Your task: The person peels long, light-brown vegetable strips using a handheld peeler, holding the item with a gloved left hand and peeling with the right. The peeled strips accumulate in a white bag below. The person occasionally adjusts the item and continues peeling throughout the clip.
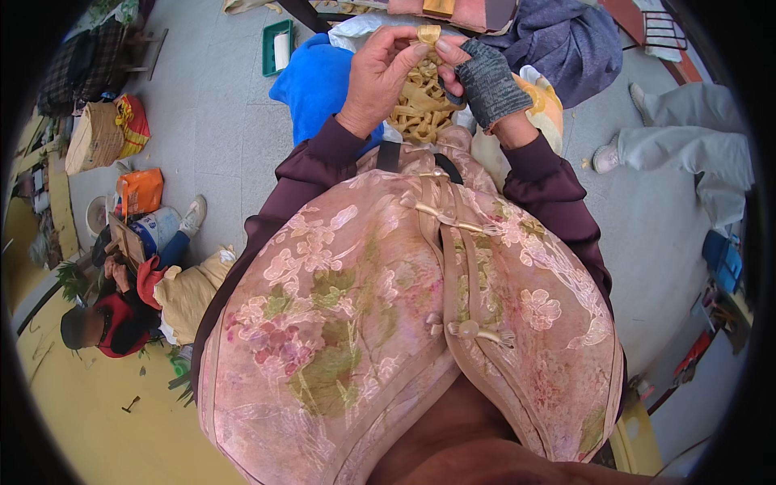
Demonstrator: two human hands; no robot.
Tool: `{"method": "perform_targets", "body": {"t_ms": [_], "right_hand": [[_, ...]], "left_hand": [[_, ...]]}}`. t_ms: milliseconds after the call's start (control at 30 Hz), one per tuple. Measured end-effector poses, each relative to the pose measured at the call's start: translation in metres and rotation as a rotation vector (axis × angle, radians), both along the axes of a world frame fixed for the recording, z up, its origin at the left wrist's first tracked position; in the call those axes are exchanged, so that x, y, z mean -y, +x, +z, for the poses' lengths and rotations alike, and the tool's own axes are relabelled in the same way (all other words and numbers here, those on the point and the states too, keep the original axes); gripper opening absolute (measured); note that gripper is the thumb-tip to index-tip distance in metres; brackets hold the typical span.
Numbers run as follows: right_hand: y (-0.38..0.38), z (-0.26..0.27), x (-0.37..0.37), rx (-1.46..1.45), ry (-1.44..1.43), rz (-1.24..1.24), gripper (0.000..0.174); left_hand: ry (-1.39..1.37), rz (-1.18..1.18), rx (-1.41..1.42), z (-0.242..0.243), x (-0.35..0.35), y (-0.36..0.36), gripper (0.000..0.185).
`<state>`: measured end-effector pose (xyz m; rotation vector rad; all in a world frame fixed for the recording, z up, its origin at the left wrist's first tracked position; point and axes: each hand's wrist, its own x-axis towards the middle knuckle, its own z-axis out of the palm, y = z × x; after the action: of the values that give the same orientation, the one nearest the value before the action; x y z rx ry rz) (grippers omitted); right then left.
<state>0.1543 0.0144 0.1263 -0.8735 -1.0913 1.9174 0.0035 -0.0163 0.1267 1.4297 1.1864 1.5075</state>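
Between my two hands I hold a small folded piece of pale yellow strip (428, 34), perhaps plant fibre. My bare left hand (382, 76) pinches its left side with thumb and fingers. On the other side, my right hand (485, 76), in a grey knitted fingerless glove (494, 85), grips it between thumb and fingers. Right under the hands, in front of my lap, lies a heap of similar yellow strips (424, 112), partly hidden by my hands. A bright blue cloth (312, 79) borders the heap on the left, beyond my left wrist.
Ahead stands a surface with a pink pad (406, 7) and a wooden block (439, 7). Grey-blue cloth (564, 48) hangs at its right. A green tray (277, 47) rests on the floor. Someone's legs (679, 136) are at right; another person (112, 324) sits at left near bags.
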Motion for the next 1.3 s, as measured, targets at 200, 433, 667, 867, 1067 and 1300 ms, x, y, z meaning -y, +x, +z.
{"method": "perform_targets", "body": {"t_ms": [200,433,667,867,1067,1300], "right_hand": [[0.004,-0.006,-0.012,-0.272,-0.229,-0.069,0.034],[0.032,-0.01,-0.023,-0.229,-0.153,-0.078,0.03],[0.015,-0.006,-0.01,0.263,0.211,0.005,0.02],[0.015,-0.02,-0.005,0.584,0.606,0.254,0.044],[0.014,0.007,0.003,0.605,0.906,0.269,0.039],[-0.004,0.012,0.01,0.576,0.925,0.019,0.031]], "left_hand": [[-0.069,-0.092,-0.122,0.009,-0.011,-0.018,0.01],[-0.03,-0.054,-0.215,0.015,-0.013,-0.037,0.011],[0.272,-0.064,-0.841,0.03,0.0,-0.021,0.036],[0.153,-0.234,-1.072,0.024,0.011,-0.01,0.011],[0.641,-0.179,-1.308,0.034,-0.012,-0.036,0.013],[0.65,-0.094,-1.248,0.011,-0.052,-0.06,0.016]]}}
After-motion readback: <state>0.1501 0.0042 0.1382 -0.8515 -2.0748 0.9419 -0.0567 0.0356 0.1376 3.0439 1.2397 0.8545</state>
